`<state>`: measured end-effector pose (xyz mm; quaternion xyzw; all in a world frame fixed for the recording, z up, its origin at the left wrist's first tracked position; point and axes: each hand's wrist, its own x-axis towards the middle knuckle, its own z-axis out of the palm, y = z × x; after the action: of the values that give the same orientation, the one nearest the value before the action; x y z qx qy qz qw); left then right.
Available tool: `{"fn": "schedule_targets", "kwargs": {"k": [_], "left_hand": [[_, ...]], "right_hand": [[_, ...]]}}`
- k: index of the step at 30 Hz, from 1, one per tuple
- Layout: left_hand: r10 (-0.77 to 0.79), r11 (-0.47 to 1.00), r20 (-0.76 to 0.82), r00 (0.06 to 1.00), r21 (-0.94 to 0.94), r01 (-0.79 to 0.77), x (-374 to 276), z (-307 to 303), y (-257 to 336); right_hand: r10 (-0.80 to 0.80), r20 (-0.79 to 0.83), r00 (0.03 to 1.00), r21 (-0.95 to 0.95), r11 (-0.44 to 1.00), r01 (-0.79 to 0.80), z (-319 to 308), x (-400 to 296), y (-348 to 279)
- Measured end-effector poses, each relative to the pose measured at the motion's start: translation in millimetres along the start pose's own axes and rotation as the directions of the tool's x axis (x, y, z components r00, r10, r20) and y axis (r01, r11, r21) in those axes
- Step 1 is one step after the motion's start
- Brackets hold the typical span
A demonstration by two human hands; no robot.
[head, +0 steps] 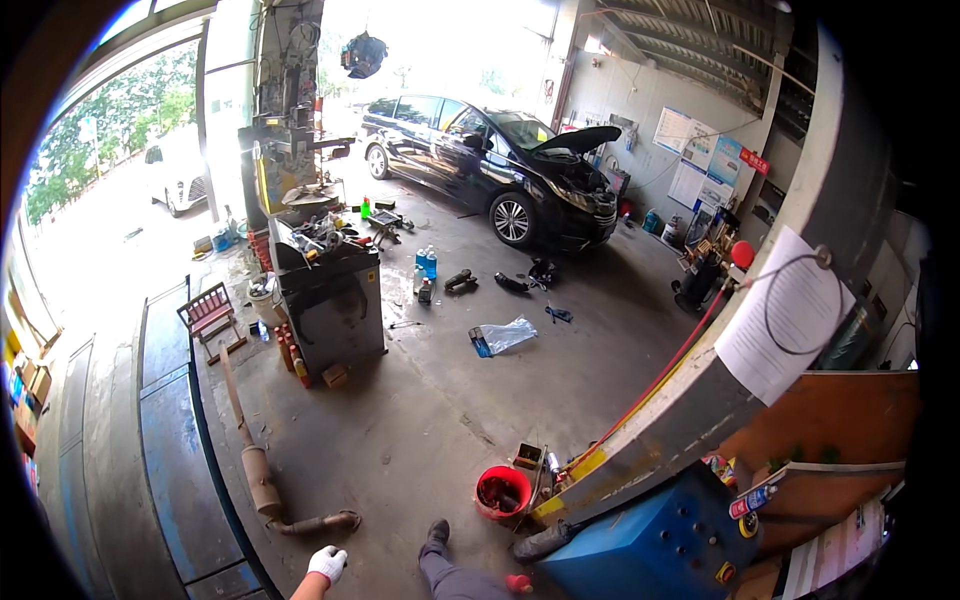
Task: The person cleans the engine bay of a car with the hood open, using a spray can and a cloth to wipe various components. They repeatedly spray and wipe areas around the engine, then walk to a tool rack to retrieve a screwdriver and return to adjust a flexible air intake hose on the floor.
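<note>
My left hand [328,564], in a white knit glove with a red cuff, hangs over the concrete floor at the bottom edge, its fingers partly curled; whether it holds something small cannot be made out. Just ahead of it lies a rusty exhaust pipe with a muffler [260,480]. My right hand is out of view. A small red object [518,583], too unclear to name, shows by my trouser leg. Right of my shoe stands a red bucket [502,493] with dark contents. A black minivan [480,161] with its hood raised is parked farther ahead.
A cluttered tool cabinet [334,307] stands ahead to the left, beside a small wooden chair [210,313]. Blue lift plates [172,420] run along the left. Bottles, car parts and a plastic bag [506,335] lie about the floor. A blue machine [652,532] borders the right.
</note>
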<state>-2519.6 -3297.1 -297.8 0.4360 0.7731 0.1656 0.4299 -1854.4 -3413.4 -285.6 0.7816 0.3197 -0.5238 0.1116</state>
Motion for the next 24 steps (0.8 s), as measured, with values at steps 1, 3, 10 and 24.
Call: {"fn": "schedule_targets", "kwargs": {"k": [1, 3, 10, 24], "left_hand": [[0.005, 0.996, -0.02, 1.0, -0.088, -0.007, 40, -14, 30], [0.14, 0.99, -0.095, 0.986, -0.022, -0.142, 109, -38, 86], [-0.083, 0.983, 0.151, 0.985, 0.173, 0.056, 261, -68, 169], [-0.213, 0.694, 0.499, 0.84, 0.682, -0.229, 657, -167, 292]], "right_hand": [[0.0, 0.015, 1.0, 0.024, 1.0, 0.0, -1, 11, -33], [0.016, 0.048, 0.999, 0.043, 0.999, -0.018, -12, 38, -94], [-0.172, -0.036, 0.984, -0.304, 0.94, 0.153, -132, 182, -264], [-0.242, -0.371, 0.897, -0.071, 0.97, 0.233, -387, 290, -758]]}}
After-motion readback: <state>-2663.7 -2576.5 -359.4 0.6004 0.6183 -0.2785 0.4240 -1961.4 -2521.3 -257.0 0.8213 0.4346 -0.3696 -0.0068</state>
